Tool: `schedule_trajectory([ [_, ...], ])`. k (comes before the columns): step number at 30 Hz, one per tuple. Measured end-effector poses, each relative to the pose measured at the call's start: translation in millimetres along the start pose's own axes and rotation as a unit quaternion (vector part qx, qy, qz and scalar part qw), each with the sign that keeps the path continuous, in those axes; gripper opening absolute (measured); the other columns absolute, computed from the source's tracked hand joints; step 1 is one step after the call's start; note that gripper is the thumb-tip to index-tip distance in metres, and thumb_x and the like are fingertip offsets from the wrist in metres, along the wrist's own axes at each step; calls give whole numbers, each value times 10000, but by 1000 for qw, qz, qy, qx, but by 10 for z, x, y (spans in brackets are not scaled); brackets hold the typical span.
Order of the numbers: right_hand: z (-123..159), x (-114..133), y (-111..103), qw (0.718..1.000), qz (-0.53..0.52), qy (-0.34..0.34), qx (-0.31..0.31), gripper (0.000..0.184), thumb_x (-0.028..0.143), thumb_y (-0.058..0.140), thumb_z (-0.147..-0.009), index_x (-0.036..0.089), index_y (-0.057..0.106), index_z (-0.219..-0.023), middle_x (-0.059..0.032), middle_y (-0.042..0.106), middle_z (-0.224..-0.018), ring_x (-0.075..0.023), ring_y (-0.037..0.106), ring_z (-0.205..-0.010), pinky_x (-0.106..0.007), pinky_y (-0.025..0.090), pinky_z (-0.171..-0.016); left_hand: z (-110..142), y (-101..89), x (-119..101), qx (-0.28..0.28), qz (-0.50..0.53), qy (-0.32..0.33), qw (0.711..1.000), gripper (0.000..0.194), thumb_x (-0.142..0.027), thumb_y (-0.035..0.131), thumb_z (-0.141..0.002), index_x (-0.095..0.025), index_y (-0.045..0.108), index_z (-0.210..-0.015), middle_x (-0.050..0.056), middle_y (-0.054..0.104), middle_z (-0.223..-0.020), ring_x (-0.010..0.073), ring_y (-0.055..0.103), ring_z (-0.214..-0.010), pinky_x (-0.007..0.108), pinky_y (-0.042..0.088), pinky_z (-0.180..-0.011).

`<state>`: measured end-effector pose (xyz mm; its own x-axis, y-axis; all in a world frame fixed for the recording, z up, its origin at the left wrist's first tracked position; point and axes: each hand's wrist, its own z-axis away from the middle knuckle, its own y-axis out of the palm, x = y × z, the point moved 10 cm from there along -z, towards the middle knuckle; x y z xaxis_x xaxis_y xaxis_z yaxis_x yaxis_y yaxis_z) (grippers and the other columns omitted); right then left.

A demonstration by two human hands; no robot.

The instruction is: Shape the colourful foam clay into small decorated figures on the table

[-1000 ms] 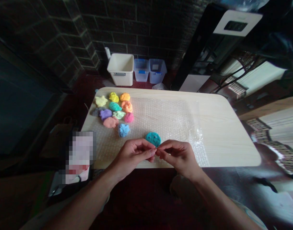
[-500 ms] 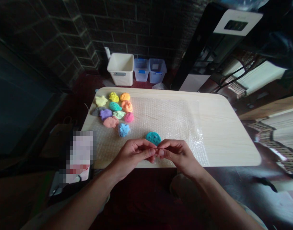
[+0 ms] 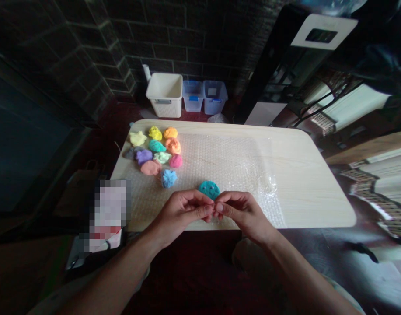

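Both forearms bare, entering from below at either side and slanting inward across the near edge of the table (image 3: 312, 183): left forearm (image 3: 121, 263) rising rightward, right forearm (image 3: 300, 264) rising leftward, wrists roughly level with each other. Left hand (image 3: 183, 209) and right hand (image 3: 244, 211) come together just inside that edge, left of its middle, thumb and index of each drawn into a pinch, the two pinches facing. Tips touching or nearly so, cannot tell which; remaining fingers curled beneath, partly hidden.
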<state>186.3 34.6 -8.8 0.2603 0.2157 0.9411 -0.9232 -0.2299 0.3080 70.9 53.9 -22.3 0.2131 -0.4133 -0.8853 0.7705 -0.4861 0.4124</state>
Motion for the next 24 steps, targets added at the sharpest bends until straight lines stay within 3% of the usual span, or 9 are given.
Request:
schedule_trajectory([
  [5,-2,59,20,1000,17,-15,-8,93,276,791,-911,188,800,-882,-35,787,-786,-127,674,-718,-249,524,-697,4,-38,-13,-16,-25,0,1000,136,-237,849,-818,-138,781,-882,30,757,-763,128,697,-737,253,562,-764],
  [14,67,169,-150,977,147,-111,-106,67,248,842,-845,222,834,-906,-57,791,-854,-159,724,-775,-279,566,-703,-29,-98,-4,-56,-23,23,998,303,-195,912,-723,-170,748,-977,32,779,-936,142,737,-863,241,580,-810],
  [18,84,150,-185,977,130,-108,-129,80,254,841,-841,222,828,-913,-61,802,-879,-166,740,-776,-287,595,-709,-31,-62,-28,-42,-34,20,998,262,-229,864,-790,-169,756,-1020,43,777,-941,143,728,-863,247,580,-809],
  [24,107,136,-201,975,131,-113,-141,90,245,847,-838,233,821,-923,-51,815,-852,-172,754,-741,-291,605,-689,-9,-27,-109,-41,-66,39,996,148,-280,803,-854,-146,768,-907,24,730,-769,128,676,-741,244,565,-741],
])
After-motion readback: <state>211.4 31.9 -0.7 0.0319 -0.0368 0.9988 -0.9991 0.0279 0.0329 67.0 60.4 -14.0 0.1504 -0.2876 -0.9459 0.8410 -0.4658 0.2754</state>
